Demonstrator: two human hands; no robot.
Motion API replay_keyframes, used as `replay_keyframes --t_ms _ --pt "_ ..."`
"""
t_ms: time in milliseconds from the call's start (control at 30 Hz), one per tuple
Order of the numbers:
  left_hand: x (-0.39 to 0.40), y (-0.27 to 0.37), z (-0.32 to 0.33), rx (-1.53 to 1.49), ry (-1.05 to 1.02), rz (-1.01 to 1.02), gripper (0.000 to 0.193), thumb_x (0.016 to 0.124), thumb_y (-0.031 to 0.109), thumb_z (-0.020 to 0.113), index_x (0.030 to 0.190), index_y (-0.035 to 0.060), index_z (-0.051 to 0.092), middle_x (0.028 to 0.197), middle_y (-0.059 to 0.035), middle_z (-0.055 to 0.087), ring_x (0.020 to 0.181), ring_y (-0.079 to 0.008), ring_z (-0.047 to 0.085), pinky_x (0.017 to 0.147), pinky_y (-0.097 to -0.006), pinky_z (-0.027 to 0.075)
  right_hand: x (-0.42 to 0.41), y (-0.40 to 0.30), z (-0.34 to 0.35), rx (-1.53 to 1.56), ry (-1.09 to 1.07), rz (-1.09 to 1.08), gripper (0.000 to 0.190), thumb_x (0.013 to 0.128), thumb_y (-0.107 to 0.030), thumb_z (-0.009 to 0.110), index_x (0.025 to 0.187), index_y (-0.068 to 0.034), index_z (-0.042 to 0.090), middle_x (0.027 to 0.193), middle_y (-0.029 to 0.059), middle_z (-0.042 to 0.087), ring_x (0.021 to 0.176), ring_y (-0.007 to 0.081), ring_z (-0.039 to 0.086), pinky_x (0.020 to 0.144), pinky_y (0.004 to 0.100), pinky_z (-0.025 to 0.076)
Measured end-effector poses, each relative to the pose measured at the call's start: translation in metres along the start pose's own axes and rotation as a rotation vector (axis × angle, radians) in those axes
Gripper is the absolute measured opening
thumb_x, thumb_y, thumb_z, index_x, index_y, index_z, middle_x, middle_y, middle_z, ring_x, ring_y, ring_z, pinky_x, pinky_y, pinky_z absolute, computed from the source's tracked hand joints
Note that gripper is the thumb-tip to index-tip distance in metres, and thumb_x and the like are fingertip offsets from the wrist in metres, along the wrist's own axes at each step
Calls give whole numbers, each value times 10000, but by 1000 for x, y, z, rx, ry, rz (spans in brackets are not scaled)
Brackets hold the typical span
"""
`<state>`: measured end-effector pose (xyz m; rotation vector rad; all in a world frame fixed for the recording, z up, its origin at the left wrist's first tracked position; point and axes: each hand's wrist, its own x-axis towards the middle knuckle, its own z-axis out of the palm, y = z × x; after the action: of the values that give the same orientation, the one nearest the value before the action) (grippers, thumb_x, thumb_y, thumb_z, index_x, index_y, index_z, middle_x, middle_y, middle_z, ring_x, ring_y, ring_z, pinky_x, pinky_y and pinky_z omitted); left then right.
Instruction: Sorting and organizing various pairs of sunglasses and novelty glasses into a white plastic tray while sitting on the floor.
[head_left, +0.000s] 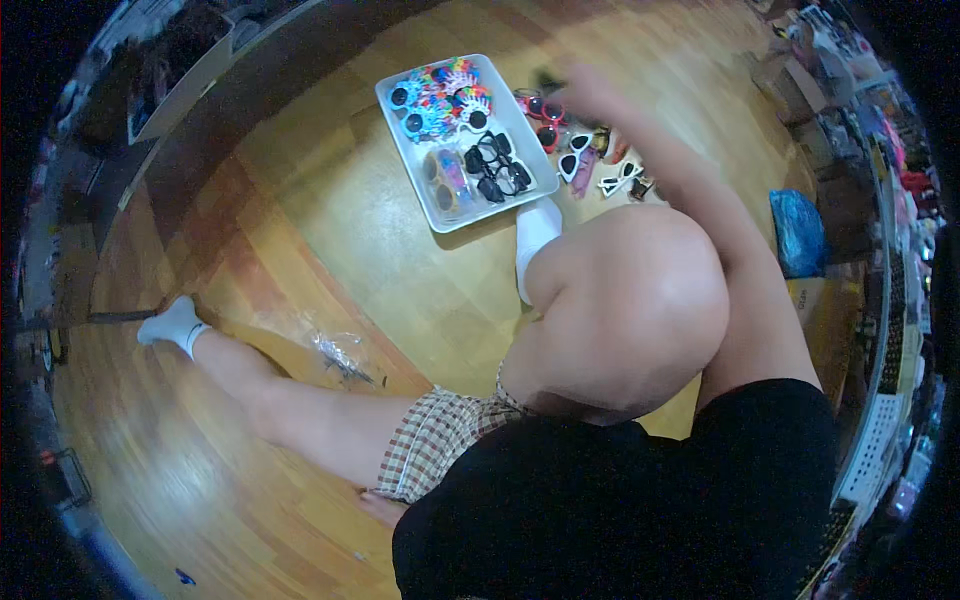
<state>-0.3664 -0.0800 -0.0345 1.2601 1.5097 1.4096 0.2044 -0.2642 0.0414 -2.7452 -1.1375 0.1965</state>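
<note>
My right hand, blurred by motion, reaches over the floor to the right of a white plastic tray. At its fingertips is a blurred dark object, possibly sunglasses. In the tray lie colourful novelty sunglasses, black-framed glasses and a tan-framed pair beside clear wrapping. Below my right hand, red sunglasses, white cat-eye sunglasses and a folded white pair lie loose on the floor. My left hand rests by my hip, mostly hidden by my body.
My bent leg and white-socked foot are close to the tray. Crumpled clear plastic lies on the wood floor near my outstretched leg. A blue plastic bag, cardboard boxes and laden shelves line the right side.
</note>
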Motion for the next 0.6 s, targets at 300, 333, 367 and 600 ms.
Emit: replay_keyframes --t_ms 300,333,367,600 --pt "-31 -3 -20 564 -611 369 346 873 116 495 1173 -50 450 1221 -216 450 1092 -333 474 961 -403 350 -75 331 -121 -285 98 1072 409 629 -311 720 890 -5 645 917 158 649 800 234 638 699 375 503" --pt "-26 12 10 700 -715 572 346 860 110 514 1168 -34 454 1201 -205 461 1088 -343 468 953 -406 351 -83 333 -128 -270 83 1063 409 629 -311 720 890 -5 645 917 158 649 800 234 638 699 375 503" --pt "-25 24 47 649 -804 629 353 837 97 537 1163 -16 462 1190 -196 465 1094 -346 456 949 -402 354 -90 335 -133 -330 38 1045 410 629 -323 711 892 -14 651 934 145 650 816 212 639 716 360 501" --pt "-32 35 219 528 -1267 1078 467 713 59 622 1158 56 483 1216 -155 459 1142 -325 418 937 -405 377 -84 381 -128 -164 116 808 272 682 -226 669 521 -43 548 542 120 551 393 193 496 387 363 402"
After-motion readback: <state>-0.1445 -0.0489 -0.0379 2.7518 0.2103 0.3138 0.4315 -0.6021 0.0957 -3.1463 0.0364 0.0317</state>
